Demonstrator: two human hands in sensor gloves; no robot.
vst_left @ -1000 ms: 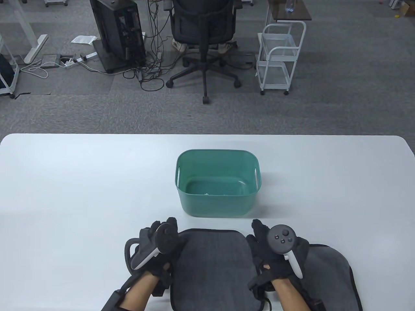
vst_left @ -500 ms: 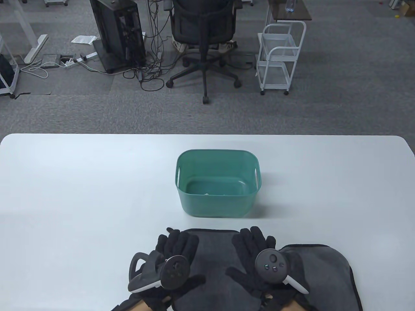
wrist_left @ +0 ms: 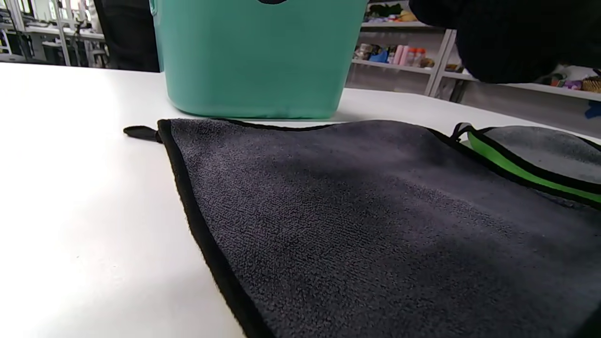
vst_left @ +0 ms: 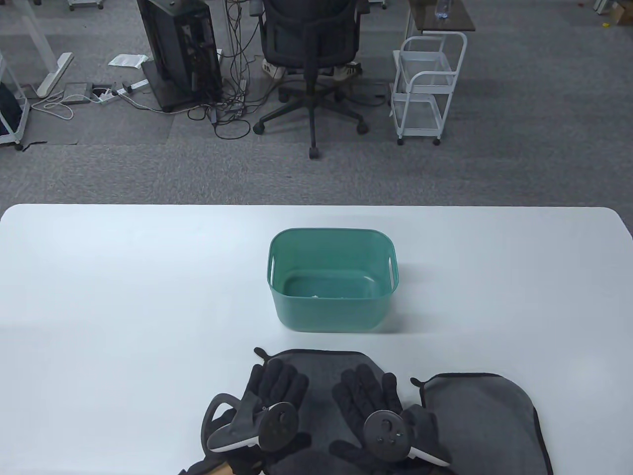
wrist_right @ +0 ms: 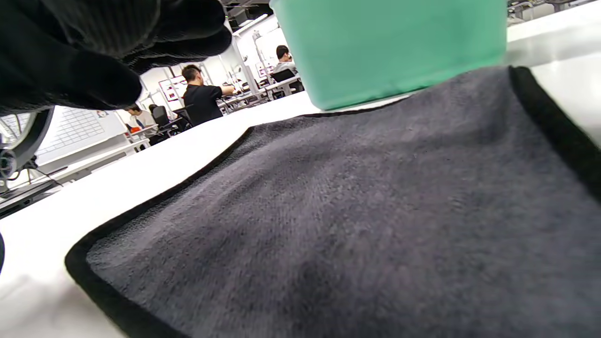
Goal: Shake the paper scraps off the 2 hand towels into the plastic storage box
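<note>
Both hands [vst_left: 277, 391] slid back over the towel [vst_left: 321, 366].

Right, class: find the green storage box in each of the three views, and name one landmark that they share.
Table view: the green storage box stands mid-table, beyond both hands.
Left wrist view: the box is at top centre, cut by the top edge.
Right wrist view: the box is at top right, also cut off.
Shared landmark: the grey towel's black-trimmed far edge, just short of the box.
</note>
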